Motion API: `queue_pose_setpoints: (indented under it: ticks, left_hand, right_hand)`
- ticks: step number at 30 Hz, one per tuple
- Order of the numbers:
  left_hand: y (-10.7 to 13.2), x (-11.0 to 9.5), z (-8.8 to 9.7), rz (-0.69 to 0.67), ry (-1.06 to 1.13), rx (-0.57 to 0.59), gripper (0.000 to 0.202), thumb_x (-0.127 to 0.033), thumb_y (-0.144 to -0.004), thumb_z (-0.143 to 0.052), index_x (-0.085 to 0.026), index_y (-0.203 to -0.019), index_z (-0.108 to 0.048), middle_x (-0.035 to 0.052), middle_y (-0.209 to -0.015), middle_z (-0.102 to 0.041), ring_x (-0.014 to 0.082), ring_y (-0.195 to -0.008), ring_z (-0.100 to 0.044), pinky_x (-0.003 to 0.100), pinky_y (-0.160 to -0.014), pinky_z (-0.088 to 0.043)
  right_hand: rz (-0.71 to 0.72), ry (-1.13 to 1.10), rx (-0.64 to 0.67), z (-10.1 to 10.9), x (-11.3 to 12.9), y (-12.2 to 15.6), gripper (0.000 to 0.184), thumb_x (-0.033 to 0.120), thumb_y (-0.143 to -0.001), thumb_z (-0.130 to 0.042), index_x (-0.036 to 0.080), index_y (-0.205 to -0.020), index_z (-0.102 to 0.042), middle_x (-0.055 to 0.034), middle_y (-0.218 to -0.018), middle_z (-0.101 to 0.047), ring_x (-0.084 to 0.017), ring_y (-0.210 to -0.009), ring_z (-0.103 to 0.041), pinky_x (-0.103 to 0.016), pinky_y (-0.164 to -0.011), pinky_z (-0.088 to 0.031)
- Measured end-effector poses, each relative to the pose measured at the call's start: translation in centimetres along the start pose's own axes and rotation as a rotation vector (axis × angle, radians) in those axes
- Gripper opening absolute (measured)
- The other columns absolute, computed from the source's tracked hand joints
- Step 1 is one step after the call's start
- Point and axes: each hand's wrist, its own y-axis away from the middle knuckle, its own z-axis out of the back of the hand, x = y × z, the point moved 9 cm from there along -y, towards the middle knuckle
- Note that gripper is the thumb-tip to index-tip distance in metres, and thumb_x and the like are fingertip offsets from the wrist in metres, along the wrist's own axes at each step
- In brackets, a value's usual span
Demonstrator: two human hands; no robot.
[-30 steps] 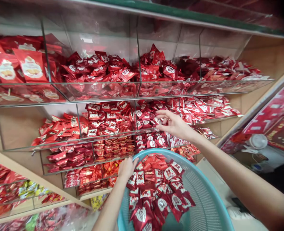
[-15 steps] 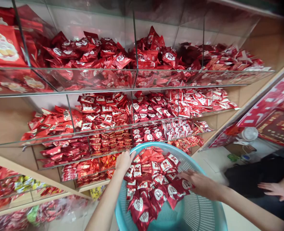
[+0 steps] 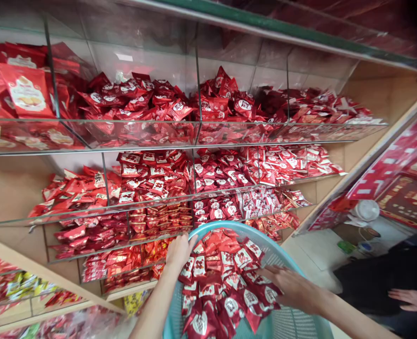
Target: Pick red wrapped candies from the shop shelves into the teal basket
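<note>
A turquoise plastic basket (image 3: 302, 270) with perforated sides is in front of me, low in the picture. Red and dark-red snack packets (image 3: 229, 278) with white labels lie heaped inside it. My left hand (image 3: 180, 252) is closed round the basket's rim on the near left side. Over the right part of the heap, my right hand (image 3: 288, 285) rests with its fingers stretched out, touching the packets. Its fingertips are partly lost among the wrappers.
Glass-fronted shelves (image 3: 144, 136) with dividers hold many red packets. Yellow packets (image 3: 24, 285) lie in a lower side shelf at left. To the right are a white tub (image 3: 367, 210), a red printed box (image 3: 408, 200) and another person's hand (image 3: 411, 299) against dark clothing.
The view has tilted up, so shelves and basket appear lower in the picture. My left hand still grips the rim. My right hand remains on the packets, with little movement.
</note>
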Motion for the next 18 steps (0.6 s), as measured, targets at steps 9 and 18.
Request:
queue_pose_setpoints:
  ticks: [9, 18]
  left_hand:
    - [0.1, -0.1, 0.2, -0.003, 0.017, -0.017, 0.053, -0.053, -0.087, -0.021, -0.015, -0.098, -0.056, 0.0123, -0.088, -0.066, 0.0227, -0.085, -0.063, 0.028, -0.069, -0.045]
    - [-0.1, 0.3, -0.1, -0.015, 0.025, -0.054, 0.054, -0.054, -0.086, -0.02, -0.016, -0.097, -0.056, 0.0118, -0.088, -0.067, 0.0232, -0.084, -0.063, 0.03, -0.069, -0.045]
  right_hand:
    - [0.019, 0.152, -0.618, 19.7, 5.0, -3.9, 0.029, 0.031, -0.086, -0.038, 0.019, -0.106, -0.056, -0.0088, -0.102, -0.062, -0.02, -0.093, -0.057, -0.032, -0.082, -0.043]
    - [-0.271, 0.334, -0.711, 26.1, 3.5, -9.1, 0.025, 0.028, -0.081, -0.047, 0.015, -0.102, -0.054, -0.0127, -0.102, -0.061, -0.025, -0.096, -0.055, -0.032, -0.074, -0.043]
